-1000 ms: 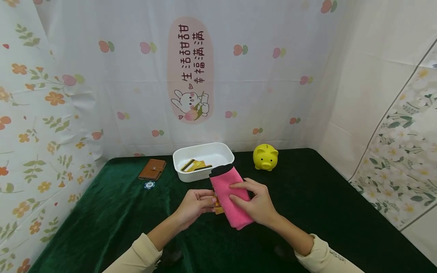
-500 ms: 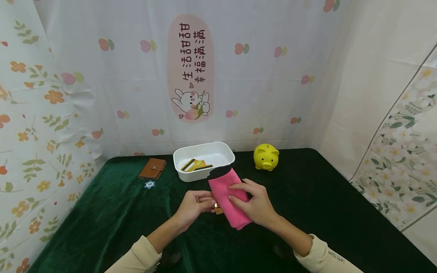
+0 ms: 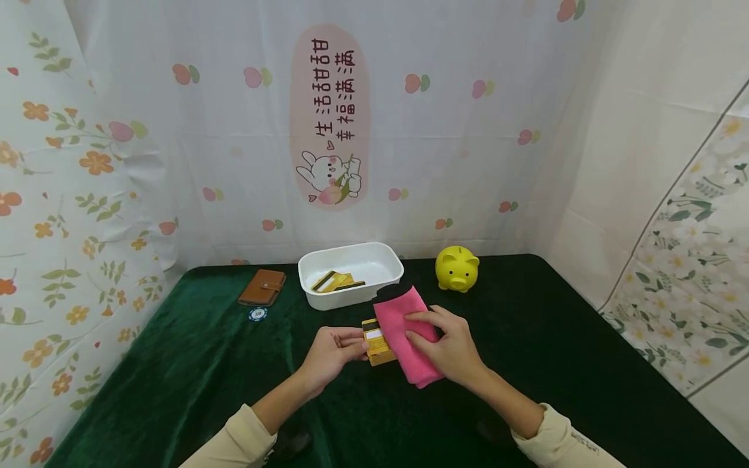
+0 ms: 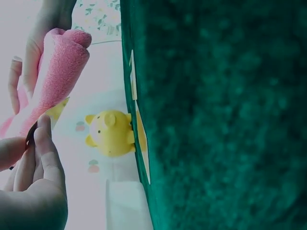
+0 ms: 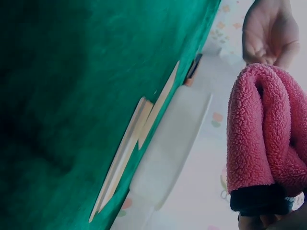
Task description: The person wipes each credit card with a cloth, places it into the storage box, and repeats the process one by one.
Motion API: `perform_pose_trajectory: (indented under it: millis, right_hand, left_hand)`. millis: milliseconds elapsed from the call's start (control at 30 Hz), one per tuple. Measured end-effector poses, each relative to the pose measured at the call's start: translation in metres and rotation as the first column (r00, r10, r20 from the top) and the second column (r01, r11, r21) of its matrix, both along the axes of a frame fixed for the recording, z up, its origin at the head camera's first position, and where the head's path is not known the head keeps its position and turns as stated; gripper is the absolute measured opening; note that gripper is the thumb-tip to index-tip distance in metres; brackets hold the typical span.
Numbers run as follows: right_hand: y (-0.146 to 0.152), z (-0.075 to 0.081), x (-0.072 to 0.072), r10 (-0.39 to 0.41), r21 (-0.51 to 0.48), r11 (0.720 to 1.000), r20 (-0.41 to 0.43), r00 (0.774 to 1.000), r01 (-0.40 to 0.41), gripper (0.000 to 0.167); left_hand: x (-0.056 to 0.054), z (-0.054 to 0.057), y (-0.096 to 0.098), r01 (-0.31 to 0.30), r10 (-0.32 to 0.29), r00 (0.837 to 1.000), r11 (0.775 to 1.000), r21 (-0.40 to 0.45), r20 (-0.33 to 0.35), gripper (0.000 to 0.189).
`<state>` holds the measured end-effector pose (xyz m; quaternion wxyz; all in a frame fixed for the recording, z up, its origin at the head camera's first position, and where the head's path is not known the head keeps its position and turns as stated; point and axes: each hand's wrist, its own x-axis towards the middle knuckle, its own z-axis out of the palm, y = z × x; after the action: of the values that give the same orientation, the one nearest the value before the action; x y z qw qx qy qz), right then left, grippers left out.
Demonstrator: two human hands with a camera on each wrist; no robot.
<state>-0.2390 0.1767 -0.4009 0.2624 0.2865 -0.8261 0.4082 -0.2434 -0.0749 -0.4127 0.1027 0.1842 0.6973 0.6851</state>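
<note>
My left hand (image 3: 335, 354) pinches a gold bank card (image 3: 376, 339) with a dark stripe and a white strip, at the middle of the head view. Against the card's right side lies a folded pink cloth (image 3: 405, 331) with a black band, partly covering it. My right hand (image 3: 447, 344) grips this cloth, thumb and fingers on its near face. In the left wrist view, the left hand (image 4: 41, 167) holds the card almost edge-on, next to the fluffy cloth (image 4: 62, 72). The right wrist view shows the cloth's folds (image 5: 252, 143) large, with the left hand (image 5: 271, 33) beyond.
A white basin (image 3: 383, 273) with several gold cards (image 3: 336, 281) stands at the back. Left of it are a brown wallet (image 3: 261, 288) and a poker chip (image 3: 257, 314). A yellow piggy bank (image 3: 457, 270) stands right. Thin flat pieces (image 5: 120, 158) lie on the green tabletop.
The pink cloth and right hand have shifted slightly right, uncovering more of the gold card's striped face. The left hand stays almost in place.
</note>
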Motion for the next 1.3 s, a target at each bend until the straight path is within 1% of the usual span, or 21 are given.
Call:
perform_pose_trajectory:
  millis: [100, 267, 533, 667, 767, 833, 933, 1067, 1133, 1233, 1300]
  right_hand:
    - [0.004, -0.002, -0.002, -0.018, -0.003, 1.0, 0.012, 1.0, 0.018, 0.029]
    - [0.007, -0.001, -0.003, -0.017, -0.012, 1.0, 0.025, 1.0, 0.017, 0.028]
    - [0.011, -0.002, -0.006, -0.031, -0.007, 0.999, 0.02, 0.999, 0.031, 0.027]
    - [0.014, -0.002, -0.007, -0.035, -0.01, 0.999, 0.031, 0.999, 0.035, 0.027]
    - [0.017, 0.0, -0.008, -0.041, -0.018, 0.999, 0.042, 0.998, 0.042, 0.027]
    - [0.02, 0.002, -0.008, -0.05, -0.03, 0.998, 0.042, 0.998, 0.051, 0.028]
    - [0.024, 0.004, -0.008, -0.072, -0.048, 0.996, 0.039, 0.997, 0.074, 0.029]
    - [0.028, 0.003, -0.008, -0.078, -0.057, 0.995, 0.038, 0.996, 0.08, 0.029]
    - [0.029, 0.002, -0.008, -0.073, -0.059, 0.995, 0.037, 0.997, 0.076, 0.03]
    - [0.028, 0.002, -0.007, -0.07, -0.067, 0.995, 0.045, 0.996, 0.073, 0.029]
    - [0.028, 0.003, -0.006, -0.071, -0.072, 0.995, 0.053, 0.996, 0.074, 0.029]
  left_hand:
    - [0.0, 0.0, 0.001, -0.011, 0.011, 1.0, 1.0, 0.0, 0.003, 0.031]
    - [0.001, 0.001, 0.001, -0.022, 0.022, 1.0, 1.0, 0.002, 0.008, 0.031]
    - [-0.001, 0.0, 0.0, -0.015, 0.015, 1.0, 1.0, 0.004, 0.01, 0.031]
    - [-0.002, -0.001, -0.002, -0.012, 0.012, 1.0, 1.0, 0.004, 0.012, 0.03]
    - [-0.004, 0.0, -0.003, -0.023, 0.023, 1.0, 1.0, 0.012, 0.008, 0.03]
    - [-0.005, 0.001, -0.004, -0.034, 0.034, 0.999, 0.999, 0.028, 0.005, 0.03]
    - [-0.007, 0.005, -0.006, -0.037, 0.036, 0.999, 0.996, 0.082, 0.02, 0.033]
    - [-0.01, 0.012, -0.01, -0.036, 0.022, 0.997, 0.983, 0.18, 0.08, 0.035]
    - [-0.012, 0.016, -0.012, -0.034, 0.013, 0.995, 0.976, 0.214, 0.102, 0.036]
    - [-0.015, 0.022, -0.014, -0.036, 0.006, 0.992, 0.971, 0.234, 0.13, 0.038]
    - [-0.017, 0.026, -0.016, -0.049, 0.016, 0.99, 0.971, 0.235, 0.142, 0.04]
